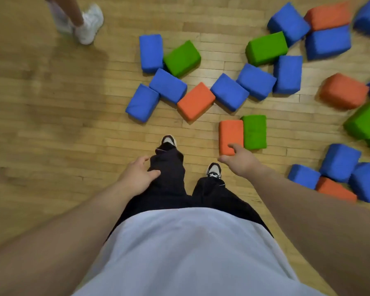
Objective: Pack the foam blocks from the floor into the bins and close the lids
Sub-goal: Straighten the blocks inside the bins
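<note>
Both hands empty, blocks ahead.
I see right hand (241, 161), fingers loose, at near edge of orange block (231, 133); left hand (137, 176) slack, fingers relaxed; bare floor (51, 124) lies left.

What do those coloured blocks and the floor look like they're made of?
The blocks look like soft foam under a matte, fabric-like cover: rounded corners, puffy faces, no shine. The floor seems varnished wood: narrow staggered strips with a soft sheen.
</note>
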Motion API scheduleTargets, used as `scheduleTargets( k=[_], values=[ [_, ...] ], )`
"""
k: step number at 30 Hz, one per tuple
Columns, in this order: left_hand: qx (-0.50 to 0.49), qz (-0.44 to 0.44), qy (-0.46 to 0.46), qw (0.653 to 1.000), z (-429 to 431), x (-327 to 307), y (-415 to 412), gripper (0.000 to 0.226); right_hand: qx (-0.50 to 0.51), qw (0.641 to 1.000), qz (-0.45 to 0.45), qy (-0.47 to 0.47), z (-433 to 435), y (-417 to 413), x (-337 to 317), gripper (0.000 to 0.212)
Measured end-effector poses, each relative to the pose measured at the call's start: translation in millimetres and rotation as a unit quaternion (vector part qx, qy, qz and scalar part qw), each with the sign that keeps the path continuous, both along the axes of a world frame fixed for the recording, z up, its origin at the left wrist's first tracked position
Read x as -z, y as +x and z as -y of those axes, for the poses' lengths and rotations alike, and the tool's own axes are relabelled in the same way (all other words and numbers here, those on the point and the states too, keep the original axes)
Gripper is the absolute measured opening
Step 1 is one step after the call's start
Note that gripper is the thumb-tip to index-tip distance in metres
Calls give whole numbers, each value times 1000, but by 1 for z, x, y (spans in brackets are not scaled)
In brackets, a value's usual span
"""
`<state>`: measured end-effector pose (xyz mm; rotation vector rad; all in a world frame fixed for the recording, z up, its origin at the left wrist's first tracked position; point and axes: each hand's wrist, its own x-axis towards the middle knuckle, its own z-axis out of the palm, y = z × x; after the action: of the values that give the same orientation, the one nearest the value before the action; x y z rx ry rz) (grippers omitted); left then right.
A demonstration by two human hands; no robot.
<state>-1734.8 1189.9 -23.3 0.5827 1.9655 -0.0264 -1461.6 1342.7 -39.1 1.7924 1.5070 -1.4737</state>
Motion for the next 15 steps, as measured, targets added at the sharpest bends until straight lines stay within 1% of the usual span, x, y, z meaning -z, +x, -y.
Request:
scheduleTargets(
  k=[3,6,11,15],
  values=[
    [-36,9,-16,999,-29,11,-37,73,-32,999,-14,13,-52,-58,15,75],
    [-37,20,-23,999,-72,37,-80,80,-33,999,-17,17,-97,-108,45,79],
    [5,20,-21,1000,-167,102,-143,77,-16,1000,1,16,-155,-160,108,81],
    [60,53,10,997,-244,176,-155,75,-1,999,37,7,-196,-179,176,80]
  ],
)
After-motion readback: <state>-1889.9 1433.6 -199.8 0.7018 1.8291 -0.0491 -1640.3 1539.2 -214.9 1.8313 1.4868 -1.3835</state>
